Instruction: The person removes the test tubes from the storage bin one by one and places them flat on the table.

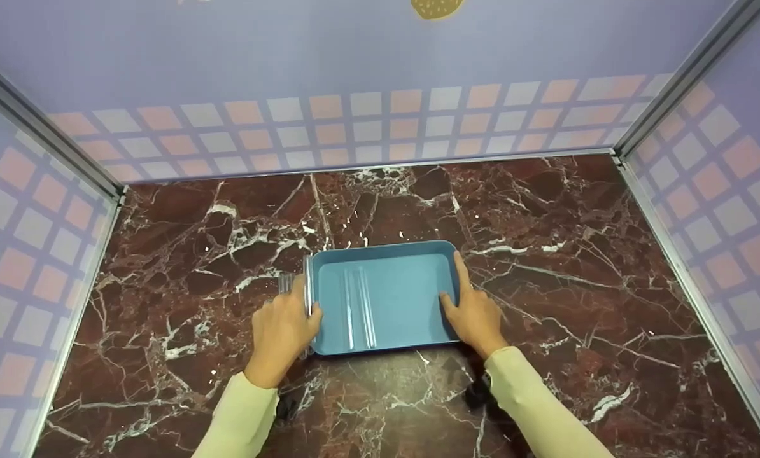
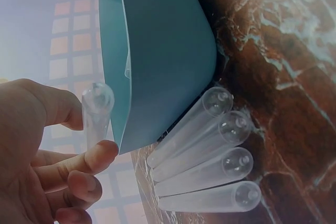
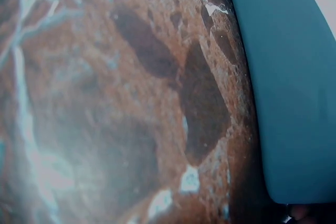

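A blue rectangular tray [image 1: 405, 299] lies on the marble surface, with two clear test tubes [image 1: 368, 308] inside toward its left. At the tray's left wall, my left hand [image 1: 282, 331] pinches another clear test tube [image 2: 97, 111] between thumb and index finger. Several more clear tubes [image 2: 207, 190] lie side by side on the surface just outside that wall, mostly hidden by the hand in the head view. My right hand [image 1: 477, 318] grips the tray's right wall, thumb inside and fingers along the outside. Only a sliver of that hand shows in the right wrist view.
Dark red, white-veined marble [image 1: 564, 267] surrounds the tray. Purple panels with pink and white squares [image 1: 329, 102] stand at the back and both sides, joined by grey metal corner strips [image 1: 673, 83].
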`<state>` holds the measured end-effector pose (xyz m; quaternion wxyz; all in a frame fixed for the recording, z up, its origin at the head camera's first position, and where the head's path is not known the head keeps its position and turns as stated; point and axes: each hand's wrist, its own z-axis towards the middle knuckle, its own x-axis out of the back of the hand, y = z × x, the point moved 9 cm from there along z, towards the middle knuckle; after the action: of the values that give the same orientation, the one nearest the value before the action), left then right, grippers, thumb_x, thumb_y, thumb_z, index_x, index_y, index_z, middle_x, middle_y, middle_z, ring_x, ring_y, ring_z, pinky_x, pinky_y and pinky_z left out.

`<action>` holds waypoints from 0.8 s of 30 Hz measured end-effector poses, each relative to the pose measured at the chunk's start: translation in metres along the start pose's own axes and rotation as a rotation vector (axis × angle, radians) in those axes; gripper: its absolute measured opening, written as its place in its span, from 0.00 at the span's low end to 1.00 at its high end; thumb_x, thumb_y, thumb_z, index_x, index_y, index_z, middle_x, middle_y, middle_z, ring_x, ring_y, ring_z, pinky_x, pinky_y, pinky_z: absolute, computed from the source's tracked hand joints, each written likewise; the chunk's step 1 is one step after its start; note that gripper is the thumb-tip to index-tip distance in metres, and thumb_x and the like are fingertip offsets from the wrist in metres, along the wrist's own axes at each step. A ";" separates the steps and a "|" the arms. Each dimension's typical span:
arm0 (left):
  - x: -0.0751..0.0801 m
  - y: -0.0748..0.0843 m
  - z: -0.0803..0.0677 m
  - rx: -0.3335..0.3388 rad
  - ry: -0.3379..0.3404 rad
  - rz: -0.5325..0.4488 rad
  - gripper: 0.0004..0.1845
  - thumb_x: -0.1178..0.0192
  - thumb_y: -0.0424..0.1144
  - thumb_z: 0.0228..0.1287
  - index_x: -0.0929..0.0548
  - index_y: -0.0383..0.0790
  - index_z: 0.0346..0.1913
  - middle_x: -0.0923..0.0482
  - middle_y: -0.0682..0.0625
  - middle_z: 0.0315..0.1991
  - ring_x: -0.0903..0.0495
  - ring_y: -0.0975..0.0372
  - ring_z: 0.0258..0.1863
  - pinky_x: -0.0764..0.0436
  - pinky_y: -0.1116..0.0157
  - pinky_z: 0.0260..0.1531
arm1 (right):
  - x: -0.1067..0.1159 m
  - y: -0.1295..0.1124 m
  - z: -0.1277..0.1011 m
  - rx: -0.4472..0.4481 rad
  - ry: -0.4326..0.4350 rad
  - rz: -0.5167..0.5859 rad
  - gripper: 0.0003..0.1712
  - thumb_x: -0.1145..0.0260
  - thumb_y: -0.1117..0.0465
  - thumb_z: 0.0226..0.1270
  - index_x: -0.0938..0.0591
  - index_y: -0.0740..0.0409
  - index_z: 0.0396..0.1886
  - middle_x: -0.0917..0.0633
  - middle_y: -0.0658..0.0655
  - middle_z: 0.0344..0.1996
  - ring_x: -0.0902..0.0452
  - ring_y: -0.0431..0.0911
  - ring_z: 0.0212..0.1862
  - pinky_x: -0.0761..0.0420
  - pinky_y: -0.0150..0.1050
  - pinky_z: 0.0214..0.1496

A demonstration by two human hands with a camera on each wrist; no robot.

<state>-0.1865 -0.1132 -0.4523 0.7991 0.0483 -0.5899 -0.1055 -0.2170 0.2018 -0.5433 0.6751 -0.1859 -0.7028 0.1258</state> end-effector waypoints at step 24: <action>-0.001 -0.004 0.002 -0.009 -0.003 -0.011 0.24 0.34 0.43 0.52 0.24 0.38 0.53 0.28 0.44 0.13 0.31 0.51 0.09 0.34 0.56 0.08 | 0.000 0.002 0.003 -0.014 -0.007 0.023 0.47 0.42 0.44 0.67 0.60 0.30 0.77 0.24 0.55 0.13 0.32 0.48 0.15 0.37 0.40 0.16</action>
<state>-0.1890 -0.1172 -0.4538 0.7978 0.0478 -0.5903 -0.1129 -0.2196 0.2039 -0.5443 0.6699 -0.1983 -0.7037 0.1294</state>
